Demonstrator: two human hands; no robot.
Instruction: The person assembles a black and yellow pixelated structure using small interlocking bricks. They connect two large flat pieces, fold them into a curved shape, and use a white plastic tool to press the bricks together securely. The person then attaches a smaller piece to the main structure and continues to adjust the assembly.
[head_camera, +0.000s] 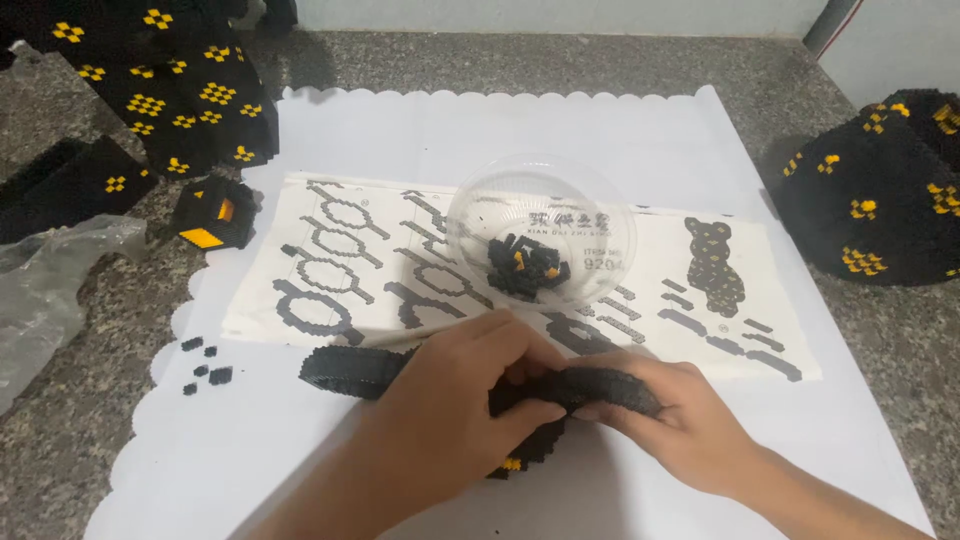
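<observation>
Speckled grey stone formed the table (60, 440), and a white scallop-edged mat (700, 130) covered its middle, with a printed instruction sheet (660, 290) laid flat across the mat.

Both hands worked at the near edge of the mat. The left hand (450, 400) was curled over a curved black block strip (350, 370), its fingers pressed down on the point where the strip met a second section. The right hand (680, 420) gripped that section from the other side, thumb on top and fingers below. The assembly rested on the mat, just below the sheet.

A clear plastic bowl (540, 190) holding loose black and yellow blocks (528, 266) stood on the sheet, just beyond the hands. A few spare blocks (205, 368) lay on the mat to the left. Finished black-and-yellow block sections stood at the far left (170, 80) and far right (880, 200); a clear bag (50, 290) lay at the left edge.

For a sound joint, pressure was best applied straight down and evenly, with the strip supported underneath so that adjoining rows did not separate. Studs needed aligning before force was applied.
</observation>
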